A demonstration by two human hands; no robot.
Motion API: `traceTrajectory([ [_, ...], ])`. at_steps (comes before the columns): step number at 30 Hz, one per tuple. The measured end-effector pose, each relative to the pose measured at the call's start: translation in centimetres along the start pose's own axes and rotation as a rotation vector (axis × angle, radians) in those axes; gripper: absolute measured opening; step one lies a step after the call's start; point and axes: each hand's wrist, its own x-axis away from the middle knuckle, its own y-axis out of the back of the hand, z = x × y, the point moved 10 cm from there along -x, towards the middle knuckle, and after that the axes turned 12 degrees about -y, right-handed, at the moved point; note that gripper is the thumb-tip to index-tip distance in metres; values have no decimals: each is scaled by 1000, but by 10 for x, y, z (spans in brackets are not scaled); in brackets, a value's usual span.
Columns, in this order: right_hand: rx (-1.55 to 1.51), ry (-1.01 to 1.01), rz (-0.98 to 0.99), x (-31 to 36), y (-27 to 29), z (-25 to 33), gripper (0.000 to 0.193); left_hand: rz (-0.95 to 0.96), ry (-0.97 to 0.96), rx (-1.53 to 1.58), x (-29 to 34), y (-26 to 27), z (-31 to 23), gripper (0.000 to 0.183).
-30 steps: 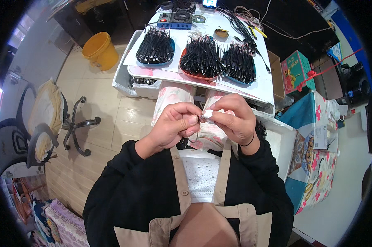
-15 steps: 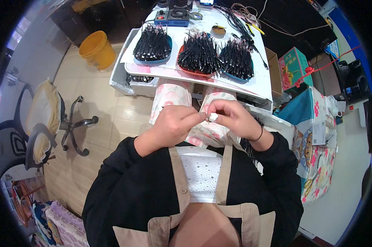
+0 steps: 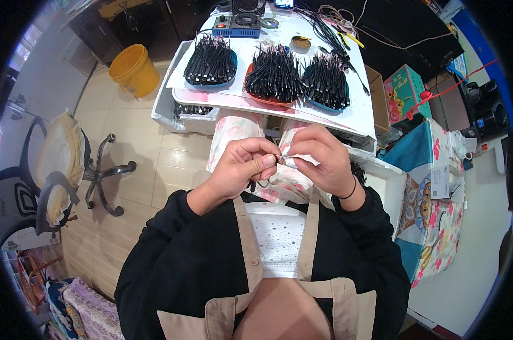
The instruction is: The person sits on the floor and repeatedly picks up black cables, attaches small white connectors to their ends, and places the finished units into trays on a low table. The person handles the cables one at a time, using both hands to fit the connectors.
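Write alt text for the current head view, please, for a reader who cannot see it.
A person's left grip pinches a thin dark cable, right grip close beside it, above floral trousers. Beyond, black cables pile in three trays on a white table.

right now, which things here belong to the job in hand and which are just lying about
Seemingly in use:
thin dark cable in the left hand
small white piece at the right hand
black cables in trays on the table

Probably just around:
yellow bucket
cushioned chair
purple patterned cloth
patterned carton
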Motion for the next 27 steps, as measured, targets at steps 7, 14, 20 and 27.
traceTrajectory([
  [7, -199, -385, 111, 8, -18, -31, 12, 177, -429, -917, 2, -21, -40, 11],
  [14, -545, -334, 165, 6, -13, -40, 22, 57, 83, 155, 4, -8, 5, 11],
  [20, -321, 0, 155, -4, -9, -6, 20, 132, 234, 471, 12, -26, 16, 14],
  [27, -325, 0, 187, -4, -9, 1, 15, 92, 275, 486, 15, -28, 19, 12],
])
